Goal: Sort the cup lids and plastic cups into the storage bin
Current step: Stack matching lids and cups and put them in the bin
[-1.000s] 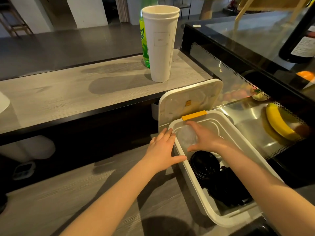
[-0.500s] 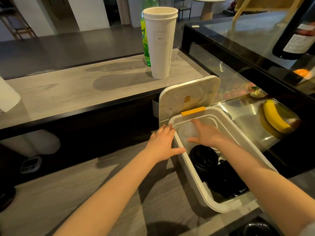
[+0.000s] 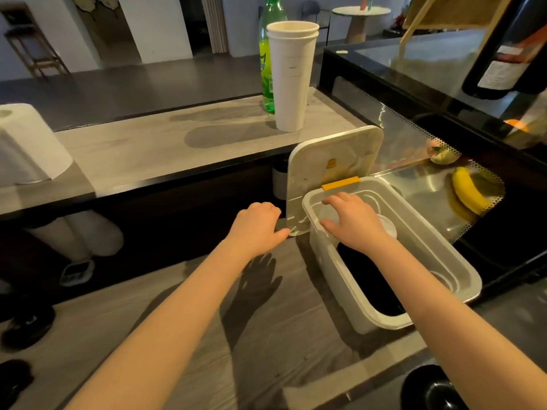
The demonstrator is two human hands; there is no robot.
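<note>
The white rectangular plastic storage bin (image 3: 444, 247) sits open on the grey wood-grain counter (image 3: 177, 335), its hinged lid (image 3: 334, 161) upright behind a yellow latch (image 3: 341, 183) — dark contents lie inside, with a clear plastic lid (image 3: 387, 227) beside them. The right hand (image 3: 352, 224) reaches in, fingers spread; the left hand (image 3: 257, 229) hovers loosely curled, empty. No writing is legible.

storage bin (image 3: 349, 279): white walls, dark black contents low inside
bin lid (image 3: 331, 161): white, faint marbled streaks, small yellow mark
latch (image 3: 341, 183): yellow-orange strip
paper cups (image 3: 291, 75): off-white, plain
bottle (image 3: 268, 54): bright green, clear
counter (image 3: 165, 143): pale grey wood grain, black edge
banana (image 3: 467, 190): yellow
paper towel roll (image 3: 26, 143): white
display case (image 3: 414, 137): black frame, dotted white border on glass
</note>
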